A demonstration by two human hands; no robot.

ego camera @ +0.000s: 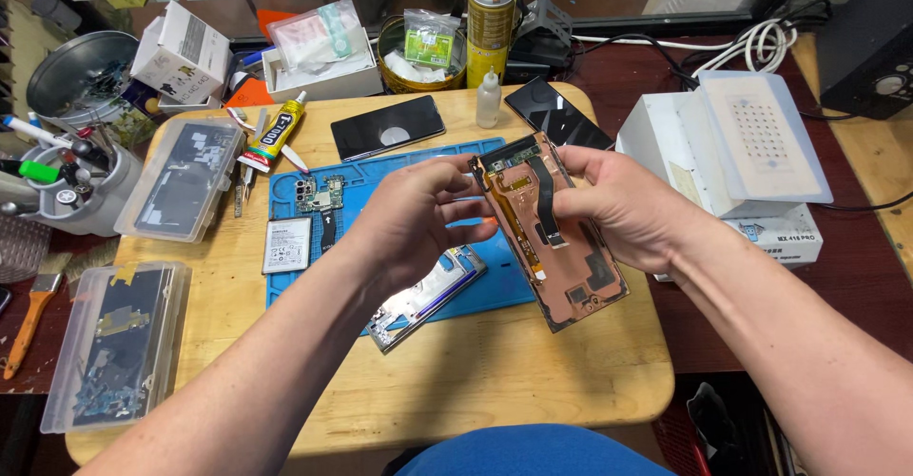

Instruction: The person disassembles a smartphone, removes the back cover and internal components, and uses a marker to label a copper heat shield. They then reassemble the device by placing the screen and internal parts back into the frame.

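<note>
Both hands hold an opened phone display assembly (566, 267), copper-coloured on its inner side, with a black flex cable running down its middle. It is tilted above the blue work mat (495, 291). My left hand (414, 214) pinches its upper left edge with thumb and fingers. My right hand (618, 200) grips its right edge from behind. Below the hands, a silver phone frame (423, 295) lies on the mat.
On the wooden table (475, 381) lie a battery (286, 245), a small circuit board (319, 195), a glue tube (273, 134), two dark phones (388, 126) (556, 113) and clear plastic boxes (181, 179) (114, 343). A spray can (491, 21) and white machine (742, 153) stand nearby.
</note>
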